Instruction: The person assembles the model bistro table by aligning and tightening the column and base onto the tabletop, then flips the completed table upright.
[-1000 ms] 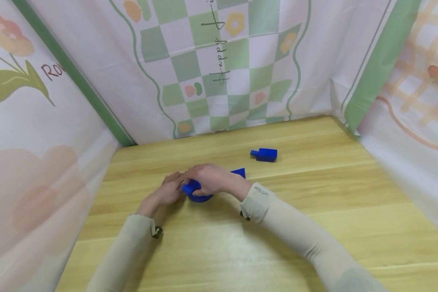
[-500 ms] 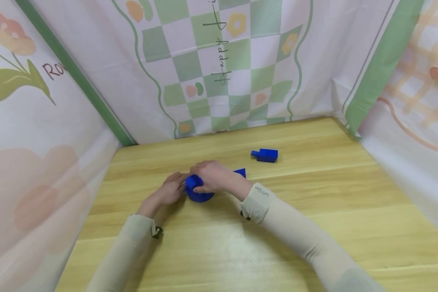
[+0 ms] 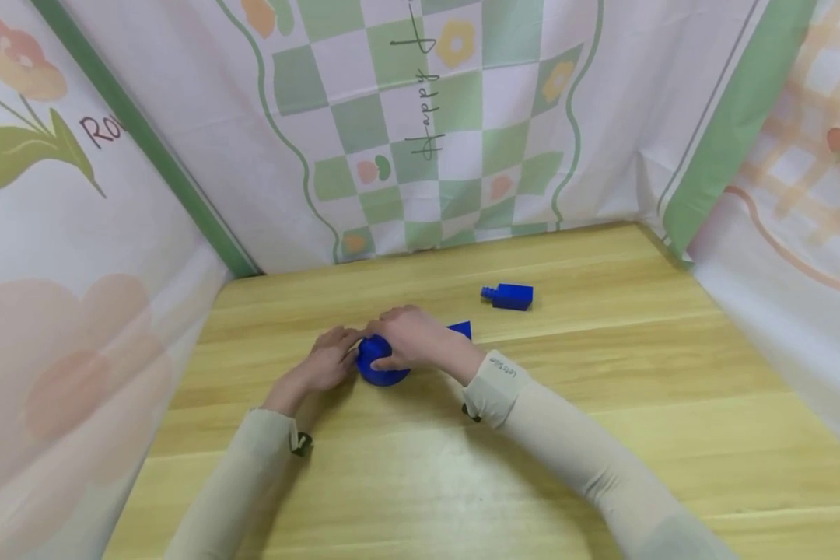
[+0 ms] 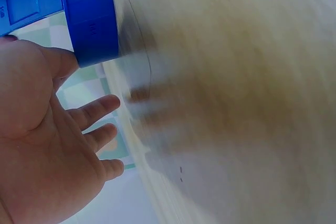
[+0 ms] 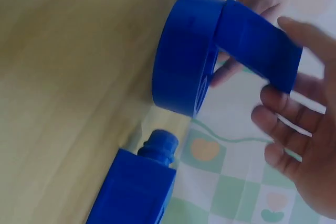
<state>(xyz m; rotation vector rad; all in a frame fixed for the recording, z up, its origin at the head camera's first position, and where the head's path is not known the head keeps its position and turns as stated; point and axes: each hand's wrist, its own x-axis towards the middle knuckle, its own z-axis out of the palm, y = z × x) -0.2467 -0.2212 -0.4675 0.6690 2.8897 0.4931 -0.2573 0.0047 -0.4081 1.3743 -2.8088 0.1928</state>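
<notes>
A round blue base [image 5: 181, 53] stands on the wooden table, with a flat-sided blue block [image 5: 260, 45] rising at a tilt from its top. My right hand [image 3: 409, 338] pinches the upper end of that block between thumb and fingers. On the other side, my left hand [image 3: 329, 362] holds the base at its edge with the thumb and a finger; the remaining fingers spread loosely in the left wrist view. The joint between block and base is partly hidden. Close to the base in the right wrist view lies a blue bottle-shaped block [image 5: 134, 187] with a ridged neck.
Farther back on the table [image 3: 567, 435] lies a blue piece with a ridged neck [image 3: 513, 296]. Beside my right wrist, part of another blue piece [image 3: 460, 330] shows. Printed cloth walls [image 3: 420, 155] border the table at the back and both sides.
My right hand has shifted slightly right and back, and the blue block has turned with it, pointing less to the left. The left hand stays by the base, almost still.
</notes>
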